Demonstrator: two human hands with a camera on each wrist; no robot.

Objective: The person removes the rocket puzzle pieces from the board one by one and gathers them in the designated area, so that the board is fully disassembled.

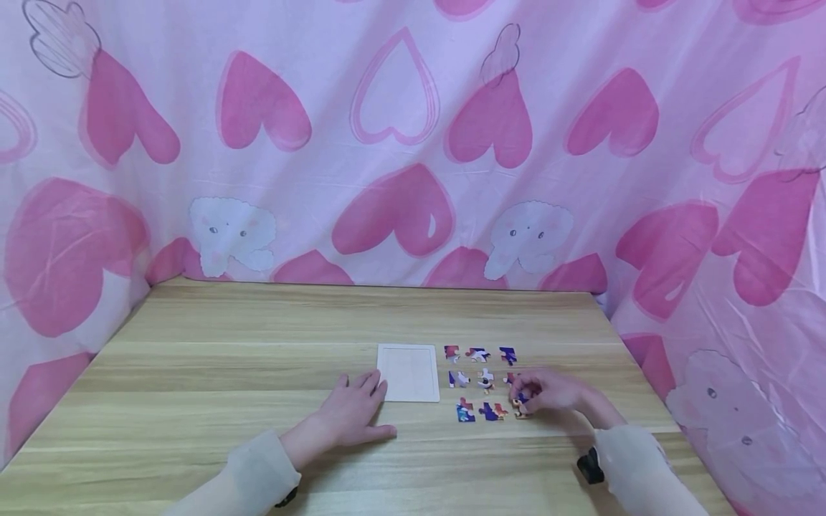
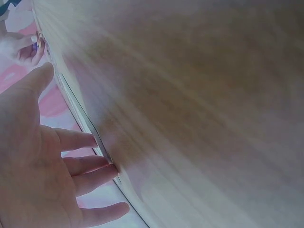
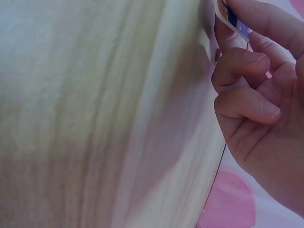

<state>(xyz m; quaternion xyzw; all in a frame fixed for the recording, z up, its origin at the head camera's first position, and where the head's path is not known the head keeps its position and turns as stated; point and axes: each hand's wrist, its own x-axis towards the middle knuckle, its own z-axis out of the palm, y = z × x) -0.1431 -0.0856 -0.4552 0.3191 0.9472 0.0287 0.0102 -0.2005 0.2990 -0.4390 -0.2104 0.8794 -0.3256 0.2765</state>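
Observation:
A jigsaw puzzle piece [image 3: 232, 18] with purple and orange colouring is pinched between the thumb and finger of my right hand [image 1: 553, 391]. That hand is at the right end of the puzzle pieces and partly covers one in the middle row. My left hand [image 1: 345, 414] lies palm down with its fingers spread. Its fingertips touch the left edge of a pale square puzzle tray [image 1: 409, 373]. In the left wrist view, its fingers [image 2: 92, 180] are nearly straight along the tray's edge.
Several loose puzzle pieces [image 1: 486, 380] lie in rough rows to the right of the tray, on the wood-grain table [image 1: 271, 337]. A pink curtain [image 1: 323, 158] with hearts hangs behind the table and along both sides.

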